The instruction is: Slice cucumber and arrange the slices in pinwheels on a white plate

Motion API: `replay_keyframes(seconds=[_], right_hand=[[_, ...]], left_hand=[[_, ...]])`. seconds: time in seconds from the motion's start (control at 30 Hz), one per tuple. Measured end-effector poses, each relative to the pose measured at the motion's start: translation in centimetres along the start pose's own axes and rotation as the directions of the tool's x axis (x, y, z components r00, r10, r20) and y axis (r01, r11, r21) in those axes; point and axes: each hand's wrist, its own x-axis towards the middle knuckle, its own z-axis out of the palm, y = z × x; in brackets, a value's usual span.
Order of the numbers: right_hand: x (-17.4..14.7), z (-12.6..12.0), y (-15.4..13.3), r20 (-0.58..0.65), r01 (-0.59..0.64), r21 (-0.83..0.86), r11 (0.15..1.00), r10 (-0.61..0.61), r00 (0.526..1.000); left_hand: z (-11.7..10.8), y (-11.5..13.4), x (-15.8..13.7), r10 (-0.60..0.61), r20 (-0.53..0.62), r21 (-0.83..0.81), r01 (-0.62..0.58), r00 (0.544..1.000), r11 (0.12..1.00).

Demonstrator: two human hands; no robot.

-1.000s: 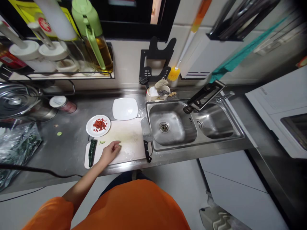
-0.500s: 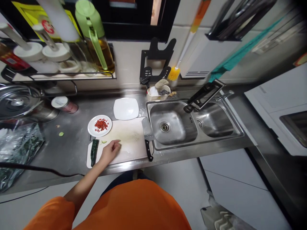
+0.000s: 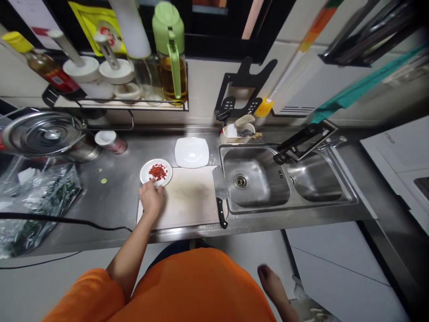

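My left hand (image 3: 152,199) reaches over the left end of the white cutting board (image 3: 191,212). Its fingers are bent together at the near rim of a small white plate (image 3: 144,172) that holds chopped red pieces (image 3: 157,171). What lies between the fingertips is too small to make out. A dark green cucumber-like piece, seen earlier on the board, does not show now; hand and forearm cover that spot. A cleaver (image 3: 220,192) with a black handle rests along the board's right edge. My right hand (image 3: 272,284) is low, away from the counter and smeared by motion.
Behind the board lies a white square plate (image 3: 191,153). A double steel sink (image 3: 248,179) is to the right. At left are a plastic bag of greens (image 3: 36,210), a lidded pot (image 3: 50,138) and a pink can (image 3: 112,142). A dark cable (image 3: 83,222) crosses the left foreground.
My left hand has moved up and left, from the board to the plate's rim, and now hides the green piece and pale slices. My right hand has come into view. The camera view has shifted left.
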Motion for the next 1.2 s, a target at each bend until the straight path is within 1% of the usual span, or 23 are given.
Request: replay_keyframes(seconds=[0.03,0.1,0.17,0.2,0.23,0.27,0.33,0.43,0.5,0.57,0.63,0.7,0.77,0.83,0.9,0.97,1.0,1.07,1.13,1.2], right_hand=[[1.2,0.2,-0.9,0.038,0.036,-0.011,0.999,-0.035,0.999],[4.0,0.7,-4.0,0.103,0.159,-0.037,0.987,-0.155,0.983],[6.6,1.3,-8.3,0.119,0.301,-0.074,0.951,-0.291,0.949],[7.5,1.7,-10.6,0.134,0.356,-0.097,0.929,-0.342,0.930],[8.2,2.2,-12.8,0.143,0.387,-0.135,0.912,-0.368,0.919],[8.6,2.8,-14.8,0.146,0.403,-0.178,0.898,-0.381,0.913],[8.9,3.9,-18.1,0.137,0.380,-0.290,0.878,-0.355,0.925],[8.9,5.2,-20.7,0.155,0.293,-0.431,0.853,-0.250,0.956],[9.0,5.6,-21.4,0.158,0.241,-0.486,0.840,-0.187,0.970],[9.4,5.7,-21.7,0.162,0.217,-0.500,0.839,-0.156,0.974],[9.8,5.6,-21.7,0.171,0.215,-0.476,0.853,-0.149,0.974],[10.1,5.5,-21.5,0.172,0.206,-0.430,0.879,-0.145,0.974],[10.4,5.4,-20.9,0.147,0.198,-0.362,0.911,-0.154,0.977],[10.6,5.2,-20.0,0.094,0.227,-0.265,0.937,-0.209,0.973],[10.7,4.8,-19.1,0.043,0.297,-0.158,0.942,-0.294,0.955],[10.6,4.3,-18.6,0.039,0.363,-0.068,0.929,-0.361,0.932],[10.6,4.0,-18.5,0.064,0.387,-0.031,0.922,-0.385,0.921],[10.4,3.5,-18.7,0.148,0.421,0.035,0.906,-0.422,0.895],[10.3,3.2,-19.3,0.231,0.451,0.091,0.888,-0.459,0.858],[10.2,3.3,-20.0,0.281,0.468,0.129,0.874,-0.485,0.828]], left_hand=[[0.0,0.0,0.3,-0.020,-0.001,0.003,0.020,1.000,1.000],[-0.1,-0.2,0.6,-0.050,0.001,-0.005,0.050,0.999,0.999],[-0.5,-0.7,0.5,-0.066,0.014,0.000,0.066,0.998,0.998],[-0.7,-1.1,0.3,-0.072,0.028,0.016,0.071,0.997,0.997],[-1.0,-1.4,-0.1,-0.079,0.046,0.043,0.077,0.996,0.996],[-1.3,-1.8,-0.5,-0.092,0.067,0.077,0.086,0.994,0.993],[-1.8,-2.6,-1.4,-0.125,0.121,0.148,0.107,0.985,0.983],[-2.3,-3.4,-2.6,-0.178,0.203,0.224,0.131,0.963,0.966],[-2.3,-3.8,-3.1,-0.200,0.228,0.251,0.141,0.953,0.958],[-2.3,-4.2,-3.2,-0.212,0.228,0.261,0.150,0.950,0.954],[-2.5,-4.5,-3.2,-0.216,0.223,0.259,0.156,0.951,0.953],[-2.7,-4.4,-3.3,-0.189,0.229,0.233,0.135,0.955,0.963],[-2.7,-3.6,-3.5,-0.092,0.259,0.156,0.052,0.961,0.986],[-2.2,-1.9,-3.9,0.072,0.309,0.016,-0.080,0.948,0.997],[-1.1,0.4,-4.5,0.243,0.362,-0.149,-0.202,0.900,0.968],[0.5,2.8,-5.0,0.352,0.402,-0.254,-0.266,0.845,0.930],[1.4,3.9,-5.2,0.393,0.416,-0.276,-0.298,0.820,0.914],[2.9,5.4,-5.6,0.426,0.426,-0.274,-0.335,0.798,0.901],[3.8,6.1,-5.7,0.435,0.436,-0.256,-0.355,0.788,0.899],[4.2,6.1,-5.6,0.442,0.442,-0.257,-0.363,0.780,0.896]])
